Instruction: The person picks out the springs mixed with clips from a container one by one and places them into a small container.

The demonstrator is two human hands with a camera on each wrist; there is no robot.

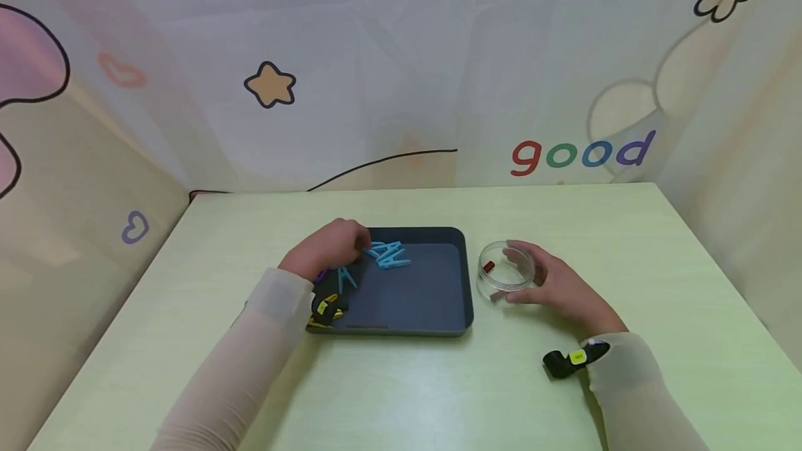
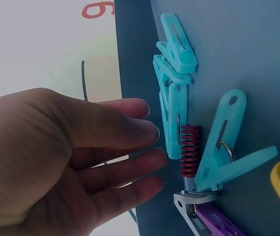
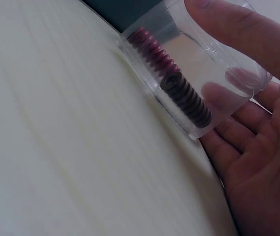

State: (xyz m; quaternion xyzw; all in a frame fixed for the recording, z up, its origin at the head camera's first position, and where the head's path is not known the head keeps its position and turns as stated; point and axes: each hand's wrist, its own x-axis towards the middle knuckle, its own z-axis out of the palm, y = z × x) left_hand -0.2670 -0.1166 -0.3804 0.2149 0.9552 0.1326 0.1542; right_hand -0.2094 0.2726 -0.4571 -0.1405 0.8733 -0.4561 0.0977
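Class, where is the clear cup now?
In the head view, the clear cup is just right of the dark tray, held in the right hand.

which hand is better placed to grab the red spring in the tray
Probably the left hand: it looks empty and is beside the red spring, while the right hand grips the clear container outside the tray.

The left hand (image 1: pixel 331 248), left of frame centre, has its fingers loosely extended; the right hand (image 1: pixel 557 284), right of centre, holds thumb and fingers curved apart.
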